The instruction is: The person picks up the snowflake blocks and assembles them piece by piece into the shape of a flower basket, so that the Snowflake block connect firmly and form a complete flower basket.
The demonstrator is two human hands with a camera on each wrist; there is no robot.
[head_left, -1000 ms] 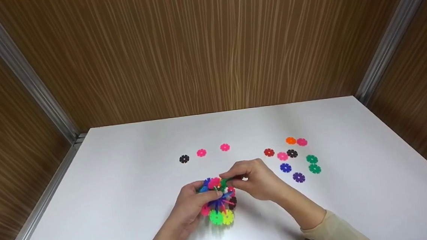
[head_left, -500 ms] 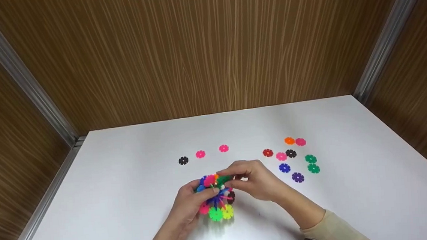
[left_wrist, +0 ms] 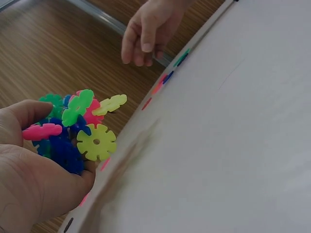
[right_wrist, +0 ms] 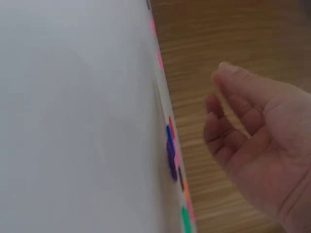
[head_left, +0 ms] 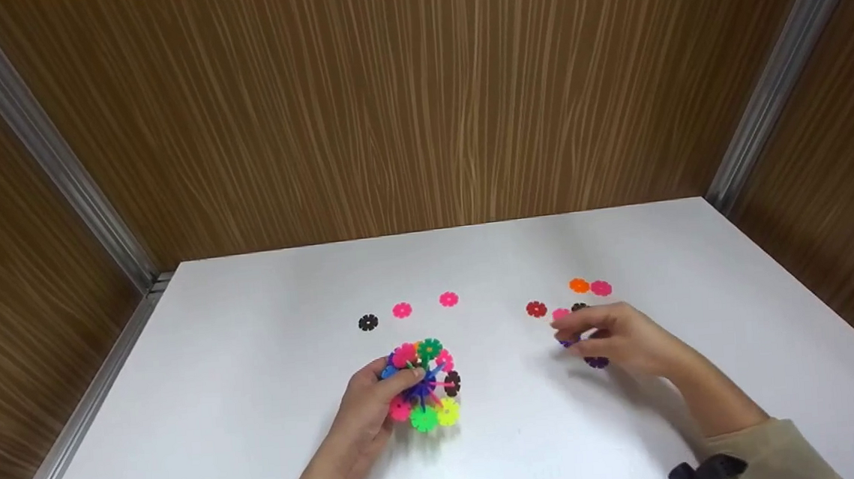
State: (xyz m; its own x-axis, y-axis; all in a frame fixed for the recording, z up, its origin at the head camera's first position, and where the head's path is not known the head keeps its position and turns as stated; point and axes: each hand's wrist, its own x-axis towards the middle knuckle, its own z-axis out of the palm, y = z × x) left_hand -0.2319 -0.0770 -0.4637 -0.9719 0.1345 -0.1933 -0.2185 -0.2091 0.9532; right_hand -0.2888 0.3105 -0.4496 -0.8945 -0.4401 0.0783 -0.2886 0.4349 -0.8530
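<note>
My left hand [head_left: 370, 400] grips a ball-like cluster of interlocking plastic flower discs [left_wrist: 68, 150], thumb laid across it. Pink, green, yellow, blue and dark brown discs stick out from its blue middle, held above the table. Over the right-hand group of loose discs hovers my right hand [head_left: 629, 342], its fingers loosely bent and nothing between them in the right wrist view. Right by its fingertips in the head view is a blue disc [head_left: 568, 341], partly covered. A purple disc [head_left: 597, 362] shows under the hand, and the green discs are hidden behind it.
Beyond the right hand lie red [head_left: 536, 309], orange [head_left: 579, 285] and pink discs [head_left: 601, 288] on the white table [head_left: 255, 357]. A black disc [head_left: 368, 322] and two pink ones lie farther left. Wood-grain panels [head_left: 417, 105] wall the back and sides.
My right hand has let go at the cluster and moved right, over the loose discs. A green disc now stands on the cluster's top where it was pinching. The left hand shifted slightly left.
</note>
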